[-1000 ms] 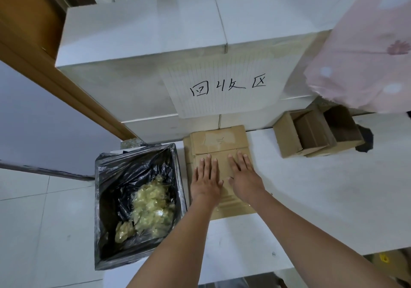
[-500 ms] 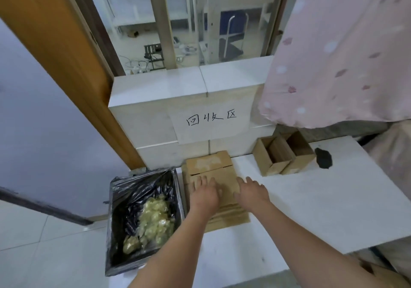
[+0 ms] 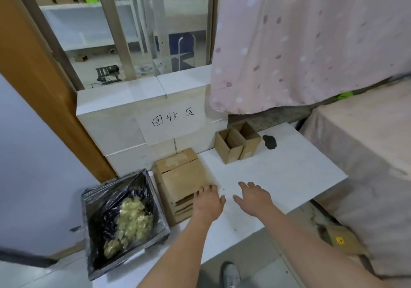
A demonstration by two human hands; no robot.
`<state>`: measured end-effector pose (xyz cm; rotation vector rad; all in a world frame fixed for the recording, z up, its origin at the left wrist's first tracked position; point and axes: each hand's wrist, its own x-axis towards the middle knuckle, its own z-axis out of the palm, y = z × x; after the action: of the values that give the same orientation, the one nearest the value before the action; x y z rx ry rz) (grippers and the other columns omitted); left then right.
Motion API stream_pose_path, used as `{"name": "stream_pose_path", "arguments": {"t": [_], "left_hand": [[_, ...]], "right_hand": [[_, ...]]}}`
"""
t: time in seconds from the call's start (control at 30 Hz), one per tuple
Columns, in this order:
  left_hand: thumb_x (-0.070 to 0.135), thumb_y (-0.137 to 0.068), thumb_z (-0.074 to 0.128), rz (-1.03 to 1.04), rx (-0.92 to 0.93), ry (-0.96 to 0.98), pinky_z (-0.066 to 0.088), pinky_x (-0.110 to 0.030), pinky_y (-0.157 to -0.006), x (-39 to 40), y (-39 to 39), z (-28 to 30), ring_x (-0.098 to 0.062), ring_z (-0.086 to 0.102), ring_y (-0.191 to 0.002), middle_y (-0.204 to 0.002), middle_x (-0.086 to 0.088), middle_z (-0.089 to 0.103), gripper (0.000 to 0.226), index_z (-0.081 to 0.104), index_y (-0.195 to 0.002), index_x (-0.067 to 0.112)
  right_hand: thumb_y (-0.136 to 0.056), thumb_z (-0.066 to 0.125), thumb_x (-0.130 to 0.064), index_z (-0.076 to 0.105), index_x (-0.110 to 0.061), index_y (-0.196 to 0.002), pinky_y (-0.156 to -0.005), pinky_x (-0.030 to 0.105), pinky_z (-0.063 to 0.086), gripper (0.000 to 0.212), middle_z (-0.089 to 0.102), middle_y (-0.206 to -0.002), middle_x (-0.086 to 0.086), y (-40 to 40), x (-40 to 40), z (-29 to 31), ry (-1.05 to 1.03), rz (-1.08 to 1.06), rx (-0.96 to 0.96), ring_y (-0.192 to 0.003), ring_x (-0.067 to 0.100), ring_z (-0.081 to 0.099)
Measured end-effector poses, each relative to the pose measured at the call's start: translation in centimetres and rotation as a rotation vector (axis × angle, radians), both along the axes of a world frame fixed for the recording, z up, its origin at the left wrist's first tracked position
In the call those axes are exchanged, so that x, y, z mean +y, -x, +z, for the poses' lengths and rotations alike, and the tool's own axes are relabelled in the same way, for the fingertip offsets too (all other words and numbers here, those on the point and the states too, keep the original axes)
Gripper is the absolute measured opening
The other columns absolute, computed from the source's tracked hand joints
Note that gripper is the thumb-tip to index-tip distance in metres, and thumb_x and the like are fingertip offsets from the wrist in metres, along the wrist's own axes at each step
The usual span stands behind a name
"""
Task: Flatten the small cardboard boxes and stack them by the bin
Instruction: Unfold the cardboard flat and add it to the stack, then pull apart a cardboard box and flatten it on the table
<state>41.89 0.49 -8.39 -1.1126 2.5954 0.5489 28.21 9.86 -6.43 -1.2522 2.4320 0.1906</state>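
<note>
From the head camera we look down at a white table (image 3: 278, 172). A pile of flat boxes (image 3: 182, 180) lies at its left end, right beside the bin (image 3: 124, 218) with the black bag. That is where the flat ones belong. Two small boxes (image 3: 236, 142) stand near the wall, well apart from the pile, open at the top and not yet flat.

Our left hand (image 3: 208, 203) is spread out, holding nothing. Its fingertips touch the near right corner of the pile. Our right hand (image 3: 253, 196) is spread too, and it hangs over the bare table just beside the pile. We cannot tell if it touches the table.

We think the next job is to get one of the two standing boxes.

What could go wrong? The pile looks a bit uneven, with its layers showing at the front. A bump from our left hand could push the flat boxes crooked, or slide them toward the bin. The two standing boxes touch each other, so grabbing one could tip the other.
</note>
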Motion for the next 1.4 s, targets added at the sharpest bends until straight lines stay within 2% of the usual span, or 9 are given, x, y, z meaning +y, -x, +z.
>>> {"name": "stream_pose_path", "arguments": {"t": [0.1,0.27,0.43,0.73,0.93,1.07,1.23,1.33,1.4], "left_hand": [[0.044,-0.105,0.031,-0.03,0.009,0.019,0.036,-0.045,-0.11,0.9,1.6,-0.3,-0.032,0.042,-0.132,-0.143,-0.015,0.046,0.051,0.039,-0.143,0.01],[0.046,-0.106,0.029,-0.056,-0.031,0.043,0.039,-0.045,-0.106,0.7,6.0,-0.5,-0.031,0.04,-0.134,-0.144,-0.015,0.043,0.054,0.036,-0.146,0.011],[0.047,-0.106,0.027,-0.027,-0.038,0.057,0.034,-0.046,-0.113,-0.2,12.8,-1.2,-0.031,0.034,-0.14,-0.152,-0.016,0.037,0.059,0.028,-0.153,0.011],[0.047,-0.106,0.026,0.204,-0.075,0.05,0.026,-0.047,-0.12,-1.6,24.1,-1.1,-0.033,0.026,-0.149,-0.162,-0.015,0.026,0.06,0.024,-0.157,0.014],[0.048,-0.106,0.029,0.338,-0.073,0.006,0.027,-0.047,-0.121,-1.8,26.1,-1.1,-0.032,0.026,-0.149,-0.162,-0.013,0.026,0.06,0.025,-0.155,0.014],[0.048,-0.106,0.03,0.369,-0.068,-0.004,0.028,-0.046,-0.12,-3.0,27.1,-1.2,-0.031,0.028,-0.148,-0.161,-0.012,0.029,0.059,0.027,-0.155,0.015],[0.043,-0.105,0.033,0.458,0.035,-0.058,0.039,-0.043,-0.108,-6.0,29.1,-1.1,-0.03,0.041,-0.135,-0.147,-0.014,0.043,0.051,0.037,-0.147,0.013],[0.041,-0.105,0.036,0.679,0.215,-0.152,0.039,-0.047,-0.108,-8.6,29.4,-1.5,-0.034,0.041,-0.134,-0.145,-0.018,0.043,0.054,0.035,-0.149,0.009],[0.039,-0.105,0.039,0.828,0.299,-0.211,0.038,-0.049,-0.11,-10.3,29.1,-2.3,-0.037,0.04,-0.135,-0.147,-0.02,0.041,0.057,0.029,-0.152,0.008]], "right_hand": [[-0.1,0.036,-0.056,0.033,-0.02,-0.148,-0.095,0.04,0.047,0.061,0.05,-0.137,0.01,1.6,1.0,0.1,0.009,-0.035,0.013,-0.121,0.029,0.052],[-0.099,0.037,-0.055,0.032,-0.019,-0.148,-0.092,0.039,0.046,0.061,0.05,-0.136,0.01,5.6,1.1,-0.3,0.034,-0.051,0.004,-0.12,0.028,0.052],[-0.099,0.037,-0.055,0.03,-0.02,-0.15,-0.094,0.039,0.046,0.062,0.05,-0.137,0.009,12.5,-0.5,-1.6,0.045,-0.022,-0.001,-0.122,0.027,0.051],[-0.099,0.038,-0.056,0.031,-0.019,-0.151,-0.094,0.039,0.046,0.064,0.048,-0.141,0.009,26.3,-4.8,-2.3,0.065,0.125,-0.047,-0.125,0.028,0.051],[-0.098,0.041,-0.056,0.031,-0.02,-0.15,-0.091,0.038,0.048,0.064,0.048,-0.142,0.009,30.7,-6.7,-2.8,0.069,0.181,-0.09,-0.124,0.028,0.053],[-0.097,0.044,-0.053,0.034,-0.019,-0.148,-0.087,0.037,0.048,0.061,0.052,-0.135,0.009,32.3,-8.3,-3.3,0.089,0.176,-0.131,-0.12,0.028,0.055],[-0.098,0.045,-0.052,0.033,-0.018,-0.148,-0.086,0.037,0.051,0.061,0.056,-0.132,0.012,34.3,-11.1,-3.7,0.118,0.108,-0.22,-0.116,0.03,0.058],[-0.099,0.046,-0.05,0.035,-0.014,-0.148,-0.08,0.035,0.05,0.062,0.06,-0.128,0.015,35.2,-13.1,-4.1,0.148,-0.009,-0.365,-0.11,0.031,0.061],[-0.098,0.048,-0.05,0.034,-0.016,-0.15,-0.08,0.032,0.047,0.064,0.057,-0.134,0.016,35.4,-14.5,-4.4,0.161,-0.112,-0.467,-0.112,0.032,0.059]]}}
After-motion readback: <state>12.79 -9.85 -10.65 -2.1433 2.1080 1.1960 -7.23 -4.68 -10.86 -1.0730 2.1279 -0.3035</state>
